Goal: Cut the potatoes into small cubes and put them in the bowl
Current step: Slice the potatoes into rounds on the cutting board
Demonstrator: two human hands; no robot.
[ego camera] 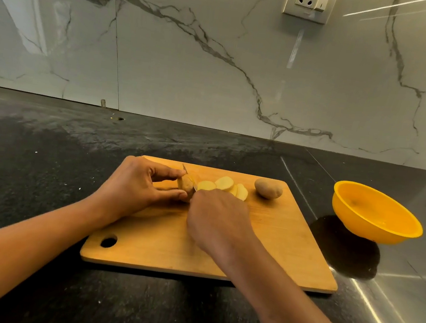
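On the wooden cutting board (276, 244), my left hand (133, 186) pinches a partly sliced potato (186, 186) between thumb and fingers. My right hand (218, 218) grips a knife whose handle is hidden in the fist. The thin knife blade (188, 174) stands in the potato, its tip pointing away from me. Several pale round potato slices (226, 185) lie fanned just right of the blade. A whole unpeeled potato (268, 188) rests near the board's far right corner. The yellow bowl (377, 216) sits on the counter to the right of the board, with nothing in it.
The board lies on a dark stone counter (46, 154) with a shinier steel-like area at the right. A marble backsplash rises behind, with a wall socket (309, 1) at the top. The board has a hanging hole (108, 241) at its near left corner.
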